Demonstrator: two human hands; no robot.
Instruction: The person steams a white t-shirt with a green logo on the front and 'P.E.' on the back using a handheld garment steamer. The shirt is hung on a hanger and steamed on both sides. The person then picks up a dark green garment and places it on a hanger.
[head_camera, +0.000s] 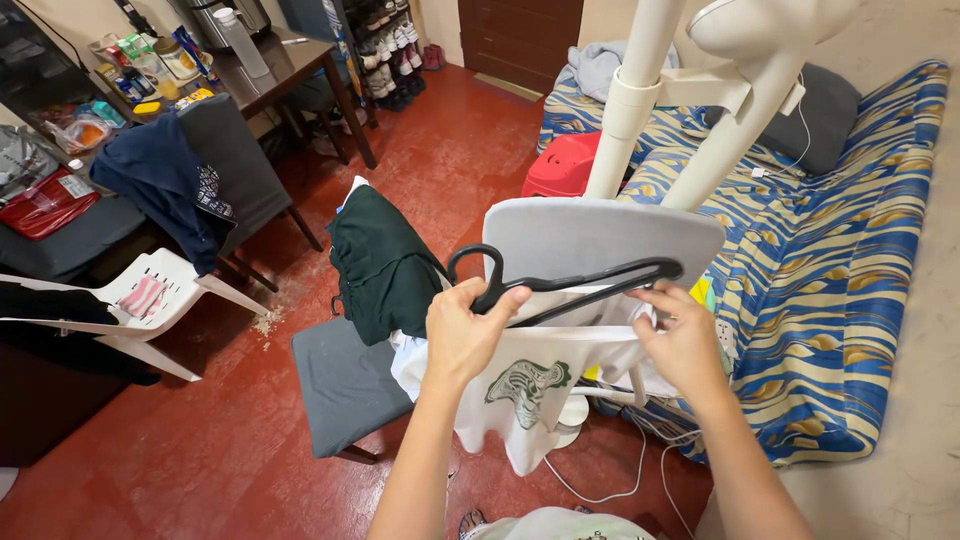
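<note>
My left hand (462, 335) clamps the black hanger (560, 285) and white shirt (530, 385); right hand (685, 340) at 3 o'clock seemingly pinches the collar, which could slip off

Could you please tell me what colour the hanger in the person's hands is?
The hanger is black, seen best in the head view.

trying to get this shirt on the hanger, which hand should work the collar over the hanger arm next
Probably the right hand: it already pinches the white shirt at the end of the black hanger. The left hand grips the hanger near its hook, steadying it.
</note>
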